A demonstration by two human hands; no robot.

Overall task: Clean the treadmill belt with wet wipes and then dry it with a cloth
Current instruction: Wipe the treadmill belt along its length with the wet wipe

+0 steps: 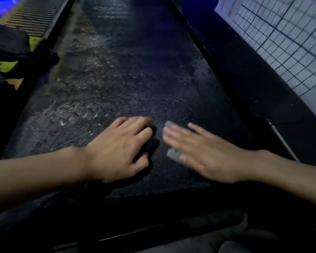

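The belt [117,79] runs lengthwise straight away from the person, narrowing toward the top of the view, with shiny smears over its far and left parts. A pale wipe [169,124] lies on the near middle, pressed flat under the straight fingers of the blurred right hand [208,154]. The left hand [117,148] rests just beside it with its fingers bent; whether it grips anything cannot be told. A black side rail [235,79] borders the belt on the right, and a wire grid [281,42] stands beyond it.

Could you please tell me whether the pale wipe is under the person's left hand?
No, the wipe lies on the belt under the straight fingers of the right hand, beside the left hand.
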